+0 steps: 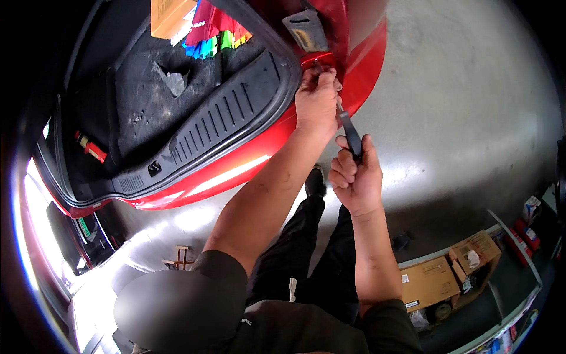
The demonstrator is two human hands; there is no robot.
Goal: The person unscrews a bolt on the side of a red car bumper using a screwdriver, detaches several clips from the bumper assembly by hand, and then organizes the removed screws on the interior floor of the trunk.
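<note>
1. Left hand (317, 99) of ours is pressed against the red car body (359, 65) at the corner of the open boot, its fingers curled shut around something small at the recess where a tail lamp would sit; what they pinch is hidden under the knuckles.
2. Our right hand (355, 180) is closed in a fist round the black handle of a screwdriver (351, 134), whose thin shaft runs up and left to the same spot, just under the left fingers.
3. We judge that the tip is being steadied on a fastener, so the left hand should keep guiding the shaft close to the tip while the right supplies the turning.
4. We should hold the tool in line with the fastener; a tilted shaft could slip and scratch the red paint right beside it.
5. Pressing inward before turning seems wise, since the tip's seat cannot be seen from here.
6. Anything loosened should stay pinched in the left fingers, because the grey concrete floor (460, 118) lies straight below and a small part would roll away.
7. Beside the work, the ribbed black sill trim (227, 115) edges the boot, and a folded multicoloured umbrella (215, 32) lies on the boot carpet, well apart from both hands.
</note>
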